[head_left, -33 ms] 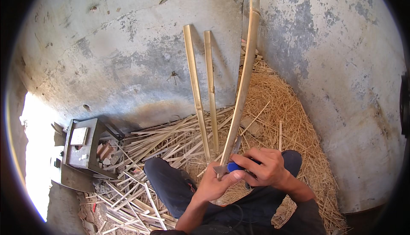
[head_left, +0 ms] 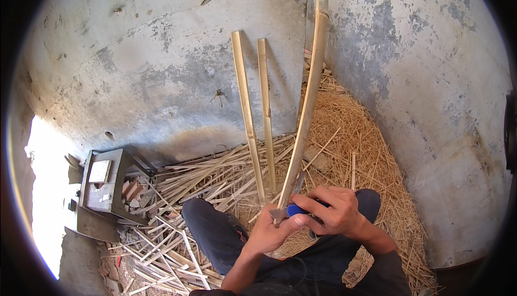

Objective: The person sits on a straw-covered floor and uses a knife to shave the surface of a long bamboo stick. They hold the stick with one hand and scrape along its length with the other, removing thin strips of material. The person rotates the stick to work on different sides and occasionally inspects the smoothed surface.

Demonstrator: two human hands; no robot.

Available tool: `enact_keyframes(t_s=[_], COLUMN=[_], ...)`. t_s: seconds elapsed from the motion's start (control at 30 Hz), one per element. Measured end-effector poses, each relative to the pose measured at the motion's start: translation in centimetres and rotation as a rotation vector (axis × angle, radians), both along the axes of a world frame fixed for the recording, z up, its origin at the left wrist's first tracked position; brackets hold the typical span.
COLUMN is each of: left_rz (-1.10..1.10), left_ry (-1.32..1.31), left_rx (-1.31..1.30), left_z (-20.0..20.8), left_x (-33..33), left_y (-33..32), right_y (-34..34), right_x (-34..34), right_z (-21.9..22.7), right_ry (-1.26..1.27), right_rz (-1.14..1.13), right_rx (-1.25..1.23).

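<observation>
A long split bamboo pole (head_left: 308,105) rises from my hands and leans up past the top edge of the view. Its lower end is gripped by my left hand (head_left: 269,233), fingers closed round it. My right hand (head_left: 332,209) is closed on a knife with a blue handle (head_left: 295,210). The knife's grey blade (head_left: 278,213) lies across the bamboo's lower end, close to my left thumb. Just beyond my right fingers stands a grey, blade-like piece (head_left: 299,182), partly hidden. My left palm and the very end of the bamboo are hidden.
Two split bamboo pieces (head_left: 245,102) lean against the peeling wall (head_left: 177,75). Thin bamboo strips (head_left: 161,253) litter the floor at left, beside a dark metal box (head_left: 102,183). Shavings (head_left: 344,118) heap up in the corner at right. My bent knees (head_left: 207,231) flank the work.
</observation>
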State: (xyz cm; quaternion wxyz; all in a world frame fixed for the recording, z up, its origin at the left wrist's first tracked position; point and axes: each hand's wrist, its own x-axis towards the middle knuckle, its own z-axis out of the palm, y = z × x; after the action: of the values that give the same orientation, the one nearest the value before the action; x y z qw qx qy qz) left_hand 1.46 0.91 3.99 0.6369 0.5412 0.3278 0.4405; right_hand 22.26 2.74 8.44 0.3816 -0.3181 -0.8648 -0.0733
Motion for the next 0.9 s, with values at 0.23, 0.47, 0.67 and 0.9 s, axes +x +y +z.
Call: enact_keyframes(t_s=[0.23,0.47,0.67,0.9], left_rz=[-0.003,-0.025,-0.031,-0.048], left_ry=[-0.028,-0.096,-0.082,-0.092], left_rx=[-0.056,-0.063,-0.069,-0.063], left_z=[0.0,0.2,1.4,1.2], left_x=[-0.1,-0.1,0.8,0.9], left_y=[-0.2,-0.3,-0.5,-0.4], right_y=[-0.2,-0.4,0.5,0.8], right_x=[-0.6,-0.7,-0.3,-0.2], right_z=[0.0,0.3,0.0,-0.5], right_ry=[0.066,0.038,0.094,0.077], right_rz=[-0.039,-0.086,-0.113,-0.132], right_rx=[0.014,0.053,0.103,0.105])
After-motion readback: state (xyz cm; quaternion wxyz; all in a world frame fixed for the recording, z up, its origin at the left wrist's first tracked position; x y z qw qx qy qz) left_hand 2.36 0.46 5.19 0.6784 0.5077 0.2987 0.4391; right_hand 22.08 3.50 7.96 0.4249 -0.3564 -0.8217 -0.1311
